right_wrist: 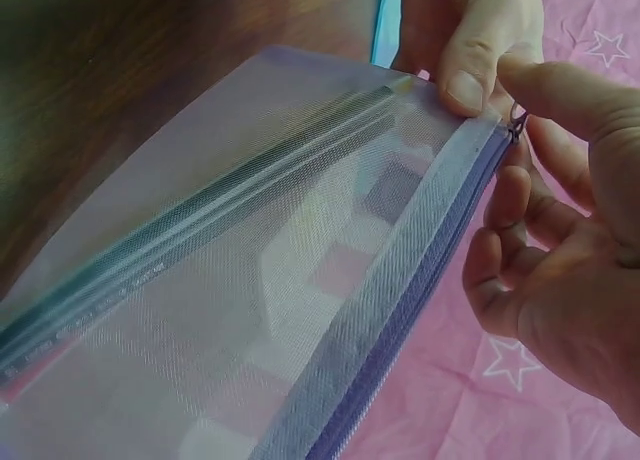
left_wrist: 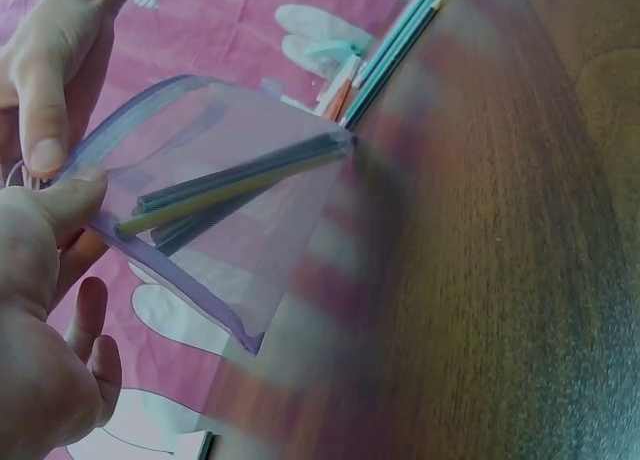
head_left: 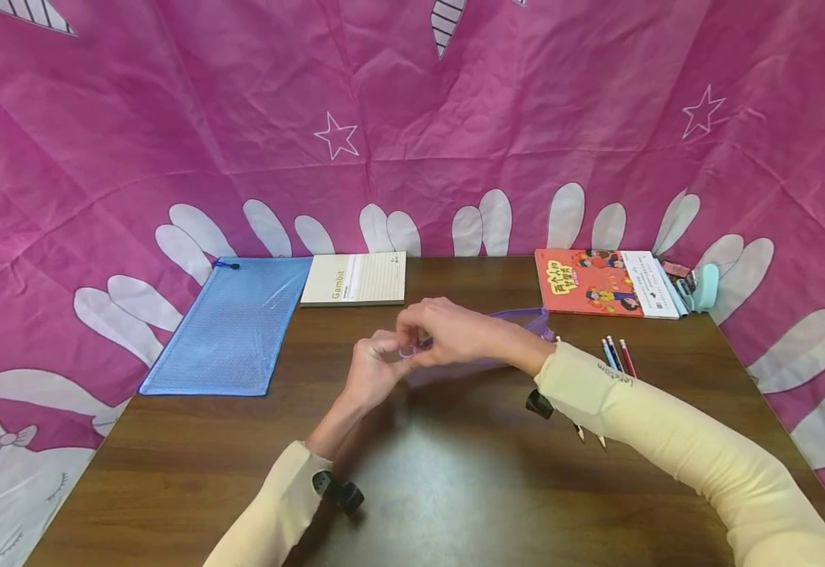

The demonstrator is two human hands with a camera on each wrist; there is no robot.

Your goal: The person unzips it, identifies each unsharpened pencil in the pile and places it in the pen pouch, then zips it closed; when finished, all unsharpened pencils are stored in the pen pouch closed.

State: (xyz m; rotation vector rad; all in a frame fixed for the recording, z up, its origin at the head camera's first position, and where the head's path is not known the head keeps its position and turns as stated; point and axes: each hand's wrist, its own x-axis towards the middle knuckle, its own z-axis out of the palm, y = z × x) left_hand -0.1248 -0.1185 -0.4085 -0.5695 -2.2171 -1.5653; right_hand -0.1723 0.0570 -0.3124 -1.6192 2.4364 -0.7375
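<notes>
A purple mesh zipper pouch [right_wrist: 250, 310] is held up over the table, with several pencils [left_wrist: 230, 185] showing through its mesh. My left hand [head_left: 370, 370] pinches the pouch's corner at one end of the zipper. Close beside it, my right hand [head_left: 448, 331] pinches the small zipper pull [right_wrist: 517, 127] between thumb and forefinger. In the right wrist view, the zipper edge runs down and left from the fingertips. Most of the pouch is hidden behind my right hand and forearm in the head view.
At the back left lies a blue mesh zipper pouch [head_left: 235, 331], next to a Gambit notebook [head_left: 373, 279]. A red picture book [head_left: 586, 283] lies at the back right, with a mint-coloured object [head_left: 706, 288] beside it. Several loose pencils [head_left: 619, 356] lie partly under my right forearm.
</notes>
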